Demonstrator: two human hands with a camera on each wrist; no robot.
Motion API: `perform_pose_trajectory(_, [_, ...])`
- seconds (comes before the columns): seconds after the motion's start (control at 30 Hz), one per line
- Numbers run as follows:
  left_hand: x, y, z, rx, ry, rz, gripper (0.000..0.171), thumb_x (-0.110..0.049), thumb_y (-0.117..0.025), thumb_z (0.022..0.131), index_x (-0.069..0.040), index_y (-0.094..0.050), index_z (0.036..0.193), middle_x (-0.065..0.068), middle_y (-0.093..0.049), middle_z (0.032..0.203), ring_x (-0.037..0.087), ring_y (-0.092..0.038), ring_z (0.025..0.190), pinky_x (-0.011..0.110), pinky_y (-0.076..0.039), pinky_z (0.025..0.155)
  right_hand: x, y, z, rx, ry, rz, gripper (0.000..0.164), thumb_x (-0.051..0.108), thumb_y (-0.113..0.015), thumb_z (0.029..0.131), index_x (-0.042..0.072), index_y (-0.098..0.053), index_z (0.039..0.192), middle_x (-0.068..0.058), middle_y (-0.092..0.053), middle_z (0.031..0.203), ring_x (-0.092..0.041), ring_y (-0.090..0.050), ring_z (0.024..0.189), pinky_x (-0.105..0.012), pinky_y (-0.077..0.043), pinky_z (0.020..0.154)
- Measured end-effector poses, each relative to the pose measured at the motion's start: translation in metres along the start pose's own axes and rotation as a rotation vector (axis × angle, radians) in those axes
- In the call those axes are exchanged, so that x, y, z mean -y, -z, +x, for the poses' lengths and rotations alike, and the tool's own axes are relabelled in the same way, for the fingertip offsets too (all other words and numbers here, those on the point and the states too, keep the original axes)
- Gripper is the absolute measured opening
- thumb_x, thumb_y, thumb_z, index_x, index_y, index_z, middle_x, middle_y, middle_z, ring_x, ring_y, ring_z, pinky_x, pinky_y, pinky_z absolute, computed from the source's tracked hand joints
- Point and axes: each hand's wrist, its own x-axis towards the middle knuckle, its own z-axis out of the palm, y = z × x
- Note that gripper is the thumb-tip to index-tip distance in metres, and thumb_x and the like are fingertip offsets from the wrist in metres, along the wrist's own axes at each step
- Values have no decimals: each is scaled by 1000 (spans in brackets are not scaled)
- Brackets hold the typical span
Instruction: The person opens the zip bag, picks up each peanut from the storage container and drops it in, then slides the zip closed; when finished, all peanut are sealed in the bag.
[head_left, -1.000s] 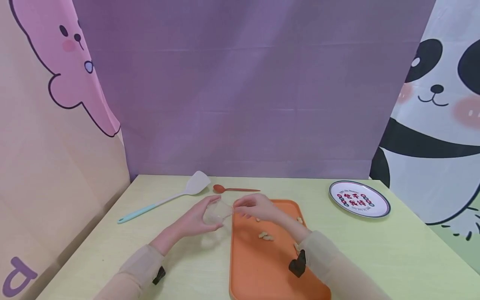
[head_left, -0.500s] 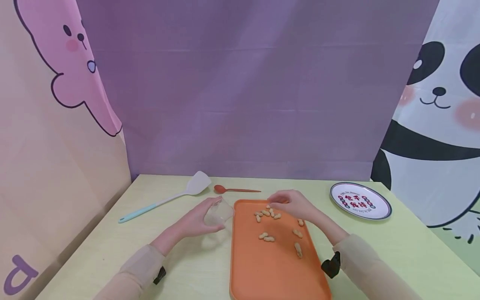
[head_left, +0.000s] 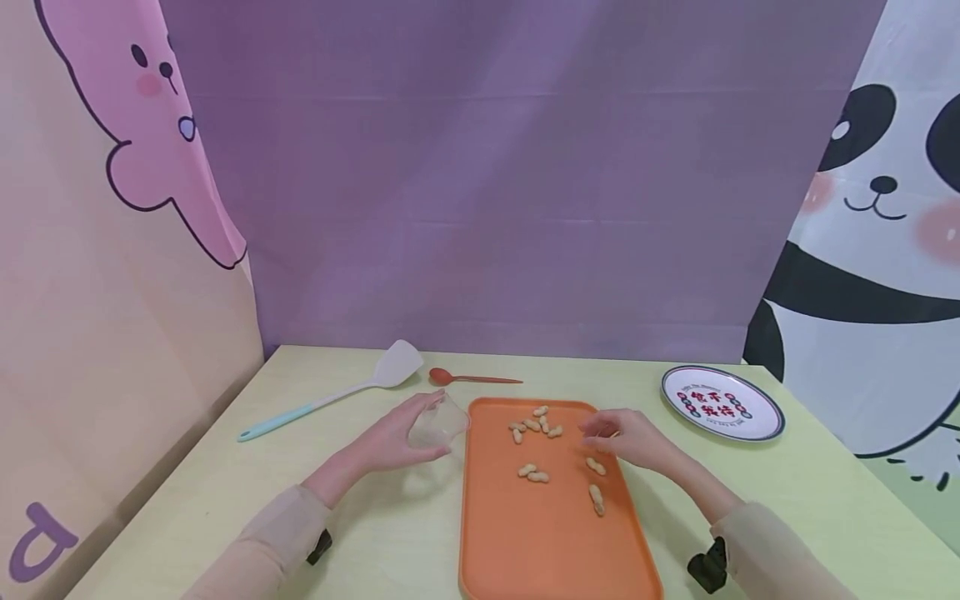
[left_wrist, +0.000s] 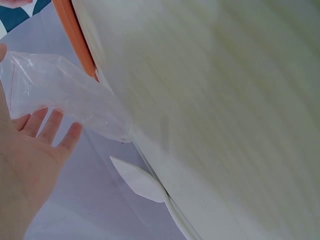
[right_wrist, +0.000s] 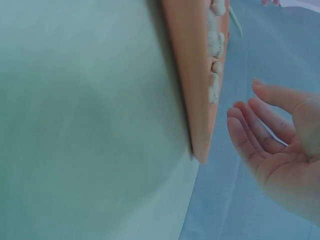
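My left hand holds a clear plastic bag beside the tray's left edge. In the left wrist view the bag stretches out from between the thumb and the fingers. An orange tray carries several unshelled peanuts, some in clusters and some single. Over the tray's upper right edge is my right hand, fingers bent loosely. The right wrist view shows a gap between its thumb and fingers, with nothing visible between them. A peanut near this edge is mostly hidden by the hand.
A spatula with a pale blue handle lies at the back left, beside a small red-brown spoon. On the right stands a white plate with red lettering. A purple curtain closes off the table's far side.
My right hand has moved from beside the bag, over the peanuts at the tray's top, to the tray's right edge. The left hand and bag have stayed nearly still.
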Motion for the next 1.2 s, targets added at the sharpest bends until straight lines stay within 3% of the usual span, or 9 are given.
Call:
perform_pose_trajectory(0.23, [0,0,0,15,-15,3,80,-39,-72,80,-10,-35,145,6,-45,143,22,-48,126,43,-37,107,-3,-4,-11,15,29,-69,20,15,-74,78,0,-68,90,-1,-67,77,-3,-57,67,-19,-48,58])
perform_pose_trajectory(0.4, [0,0,0,27,-14,4,81,-39,-72,80,-10,-34,145,5,-44,144,22,-48,126,43,-36,107,-7,-10,-8,78,70,-48,16,9,-74,78,0,-67,88,-3,-68,77,-4,-60,67,-19,-50,59])
perform_pose_trajectory(0.6, [2,-1,1,36,-25,6,83,-41,-71,80,-9,-33,146,5,-43,145,22,-47,127,43,-35,108,-9,-12,-4,92,131,-25,15,6,-73,78,0,-67,90,-7,-71,84,-10,-65,71,-20,-52,62])
perform_pose_trajectory(0.77, [2,-2,-1,36,-29,4,83,-42,-71,80,-11,-32,146,4,-43,145,21,-48,127,43,-35,108,-6,-8,-9,90,100,-21,21,11,-73,79,-1,-67,95,-9,-71,88,-12,-65,74,-20,-52,64])
perform_pose_trajectory(0.9, [1,-1,-1,30,-28,13,82,-40,-72,80,-11,-32,146,5,-44,144,22,-48,126,43,-35,108,-7,-5,-13,89,77,-41,20,16,-75,78,1,-70,91,-6,-70,85,-5,-60,71,-20,-50,61])
perform_pose_trajectory(1.2, [2,-1,0,31,-23,20,83,-41,-72,80,-13,-31,147,4,-43,144,22,-47,127,43,-35,108,-12,-8,-10,112,118,-72,12,22,-75,78,10,-75,80,6,-62,70,3,-44,62,-16,-39,54])
